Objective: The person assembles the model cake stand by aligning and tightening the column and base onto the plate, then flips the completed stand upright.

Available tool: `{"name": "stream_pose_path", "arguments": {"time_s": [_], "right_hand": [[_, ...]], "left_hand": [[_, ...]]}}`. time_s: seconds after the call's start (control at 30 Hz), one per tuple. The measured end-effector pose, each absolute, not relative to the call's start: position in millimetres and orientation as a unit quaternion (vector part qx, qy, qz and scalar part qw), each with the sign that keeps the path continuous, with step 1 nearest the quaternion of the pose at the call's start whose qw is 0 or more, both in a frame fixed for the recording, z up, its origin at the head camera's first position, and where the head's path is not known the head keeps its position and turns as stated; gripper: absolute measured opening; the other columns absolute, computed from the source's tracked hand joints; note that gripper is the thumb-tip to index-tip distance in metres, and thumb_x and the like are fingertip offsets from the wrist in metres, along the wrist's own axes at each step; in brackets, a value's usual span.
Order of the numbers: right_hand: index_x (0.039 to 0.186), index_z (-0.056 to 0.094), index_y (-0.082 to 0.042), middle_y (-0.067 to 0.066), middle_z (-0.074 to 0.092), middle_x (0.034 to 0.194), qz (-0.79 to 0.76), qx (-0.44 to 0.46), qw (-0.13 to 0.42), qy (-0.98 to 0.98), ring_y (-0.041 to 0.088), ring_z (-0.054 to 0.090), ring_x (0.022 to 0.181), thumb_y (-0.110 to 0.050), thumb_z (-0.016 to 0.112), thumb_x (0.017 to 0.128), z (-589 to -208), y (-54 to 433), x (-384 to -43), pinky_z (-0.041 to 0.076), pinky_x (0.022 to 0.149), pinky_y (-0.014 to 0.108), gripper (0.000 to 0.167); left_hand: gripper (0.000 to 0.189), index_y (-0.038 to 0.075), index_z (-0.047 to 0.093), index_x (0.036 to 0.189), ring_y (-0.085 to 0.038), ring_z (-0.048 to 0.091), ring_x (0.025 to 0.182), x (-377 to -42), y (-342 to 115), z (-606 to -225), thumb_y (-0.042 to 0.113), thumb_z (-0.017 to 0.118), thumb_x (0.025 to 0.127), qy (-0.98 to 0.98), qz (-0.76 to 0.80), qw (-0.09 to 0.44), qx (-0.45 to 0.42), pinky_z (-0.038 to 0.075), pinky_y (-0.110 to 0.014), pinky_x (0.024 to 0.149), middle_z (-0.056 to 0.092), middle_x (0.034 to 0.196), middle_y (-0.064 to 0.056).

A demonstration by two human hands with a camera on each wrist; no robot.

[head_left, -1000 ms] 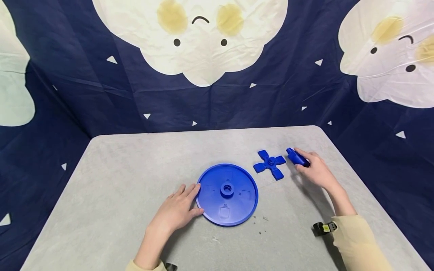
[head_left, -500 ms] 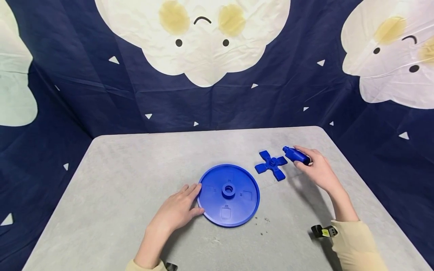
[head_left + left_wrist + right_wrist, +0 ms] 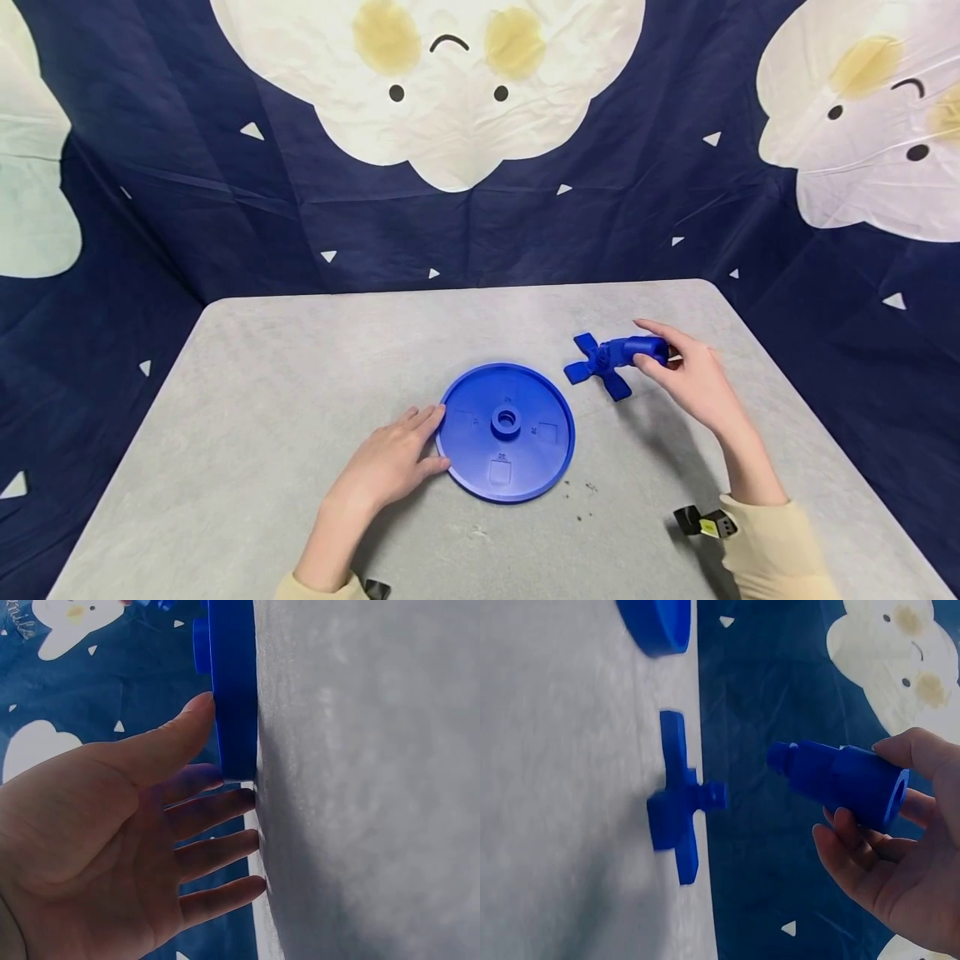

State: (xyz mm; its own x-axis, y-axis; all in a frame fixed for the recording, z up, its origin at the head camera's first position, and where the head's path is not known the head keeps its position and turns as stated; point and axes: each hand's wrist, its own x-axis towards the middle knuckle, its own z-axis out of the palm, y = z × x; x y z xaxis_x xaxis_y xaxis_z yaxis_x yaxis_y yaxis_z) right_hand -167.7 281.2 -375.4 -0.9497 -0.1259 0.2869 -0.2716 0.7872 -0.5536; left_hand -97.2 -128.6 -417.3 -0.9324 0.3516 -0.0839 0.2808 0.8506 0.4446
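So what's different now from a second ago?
The right hand, holding the blue peg, moved left toward the blue cross. The peg's narrow end swung round and now overlaps the cross in the head view, but the right wrist view shows a gap between them. The left hand stayed touching the blue disc; the disc and cross stayed put.

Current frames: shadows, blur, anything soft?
Head: bright, soft shadows on the tabletop, blue disc clear but its small markings faint. Left wrist: dimmer, tabletop grain smeared, broad shadow. Right wrist: also dim, cross-shaped piece slightly soft, blurry shadow on the tabletop.
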Motion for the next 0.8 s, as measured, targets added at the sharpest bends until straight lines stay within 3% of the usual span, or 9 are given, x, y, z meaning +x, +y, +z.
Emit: {"name": "stream_pose_path", "arguments": {"time_s": [0.37,0.8], "right_hand": [[0.142,0.062,-0.023,0.008,0.070,0.105,0.369,0.111,0.111,-0.916,0.009,0.063,0.083,-0.024,0.072,0.096,-369.0,251.0,-158.1,0.051,0.071,0.012,0.048],[0.126,0.071,-0.015,0.009,0.077,0.101,0.448,0.117,0.123,-0.878,0.004,0.069,0.083,-0.026,0.076,0.095,-368.8,221.4,-155.9,0.057,0.075,0.014,0.034]], "left_hand": [[0.071,0.006,0.050,0.152,-0.045,0.048,0.144,-97.9,-129.6,-419.5,0.038,0.074,0.093,0.961,0.213,0.070,0.164,0.044,-0.067,0.111,0.054,0.153,-0.018],[0.070,0.006,0.049,0.153,-0.044,0.046,0.145,-96.5,-127.7,-418.5,0.036,0.073,0.094,0.962,0.210,0.076,0.157,0.043,-0.067,0.112,0.053,0.154,-0.018]]}}
